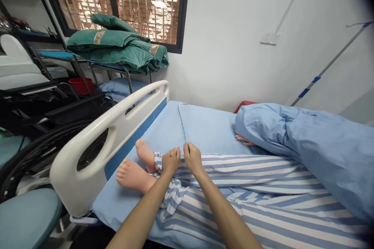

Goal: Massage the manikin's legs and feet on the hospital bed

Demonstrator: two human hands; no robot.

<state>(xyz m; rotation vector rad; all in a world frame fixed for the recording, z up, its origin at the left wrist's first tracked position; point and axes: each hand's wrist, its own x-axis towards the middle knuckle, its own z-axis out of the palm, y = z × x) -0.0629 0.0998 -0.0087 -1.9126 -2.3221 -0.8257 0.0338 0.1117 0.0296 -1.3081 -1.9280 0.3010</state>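
Note:
A manikin's legs lie along the bed in blue-and-white striped trousers [245, 171], with bare feet [131, 175] toward the footboard. My left hand [171, 160] is closed at the lower part of the far trouser leg, just above the ankle cuff. A little to its right, my right hand [193, 158] is also closed, pinching at the upper edge of the same leg. Striped cloth shows below and between the two fists; the fingertips are largely hidden. A light blue sheet [210, 124] lies beneath, with a dark crease running down toward my hands.
The white footboard [117, 116] stands at the left. A blue quilt [292, 132] is bunched at the right, a manikin hand [244, 140] under its edge. Beyond the footboard are a wheelchair [58, 105], green folded bedding [122, 48] and a stool [29, 218].

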